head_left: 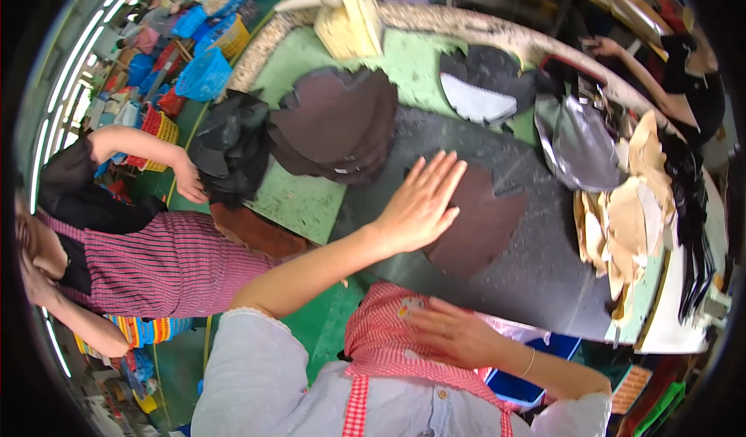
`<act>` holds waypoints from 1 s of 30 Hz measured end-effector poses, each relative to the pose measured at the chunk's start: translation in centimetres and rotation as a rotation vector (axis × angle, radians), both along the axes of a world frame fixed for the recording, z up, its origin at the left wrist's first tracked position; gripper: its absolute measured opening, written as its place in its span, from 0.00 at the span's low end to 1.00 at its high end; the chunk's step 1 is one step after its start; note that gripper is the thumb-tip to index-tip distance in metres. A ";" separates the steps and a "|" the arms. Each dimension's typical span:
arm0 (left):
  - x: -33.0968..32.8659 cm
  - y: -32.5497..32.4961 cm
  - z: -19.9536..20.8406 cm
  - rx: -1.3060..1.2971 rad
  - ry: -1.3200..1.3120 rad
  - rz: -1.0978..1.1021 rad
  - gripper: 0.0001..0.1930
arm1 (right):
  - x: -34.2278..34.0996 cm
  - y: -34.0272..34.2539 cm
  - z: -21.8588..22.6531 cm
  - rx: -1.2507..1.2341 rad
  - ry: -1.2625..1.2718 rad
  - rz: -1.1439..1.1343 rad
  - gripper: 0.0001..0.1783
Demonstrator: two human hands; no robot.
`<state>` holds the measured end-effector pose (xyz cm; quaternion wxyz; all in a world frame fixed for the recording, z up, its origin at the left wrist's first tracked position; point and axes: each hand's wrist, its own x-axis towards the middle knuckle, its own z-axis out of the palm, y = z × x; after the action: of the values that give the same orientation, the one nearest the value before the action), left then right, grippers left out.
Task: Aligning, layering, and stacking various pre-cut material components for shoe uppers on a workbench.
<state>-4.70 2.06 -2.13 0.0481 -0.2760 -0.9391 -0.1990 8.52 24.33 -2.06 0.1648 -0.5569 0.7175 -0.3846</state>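
Note:
My left hand (420,205) lies flat with its fingers stretched out, over the left edge of a dark brown leather-like piece (486,223) with a notched edge. That piece rests on a black mat (544,274) on the table. My right hand (454,332) is held in front of my red checked apron (377,324), off the table. Its fingers look extended, slightly blurred, and nothing shows in them. Beyond my left hand sits a stack of similar dark brown pieces (334,122).
Black pieces (229,145) lie at the table's left, beside a person in a striped apron (155,266). A cream block-like object (346,21) stands at the back. Grey-and-black pieces (482,95), a shiny dark bundle (575,145) and tan scraps (629,219) lie toward the right.

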 end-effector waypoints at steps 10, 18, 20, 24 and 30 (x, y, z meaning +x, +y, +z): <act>-2.3 -3.8 7.0 0.565 0.108 -0.054 0.27 | -6.9 0.1 6.2 -0.235 0.058 -0.330 0.04; -6.5 -13.6 8.1 0.168 0.414 0.359 0.25 | -15.5 6.5 8.2 -0.067 0.616 -1.086 0.02; -8.5 -9.1 8.1 0.340 0.026 0.157 0.21 | -18.2 7.5 6.2 -0.035 0.778 -1.180 0.02; -15.3 0.9 2.9 0.219 0.190 0.017 0.29 | -21.3 11.2 1.7 0.133 0.447 -1.163 0.05; -20.1 6.2 -1.0 -0.241 -0.019 0.247 0.45 | -22.1 11.6 1.4 0.124 0.295 -1.236 0.10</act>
<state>-24.84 8.31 -3.13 0.0299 -0.1601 -0.9834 -0.0804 -13.58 35.89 -0.71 -0.1559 -0.0769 0.9424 -0.2857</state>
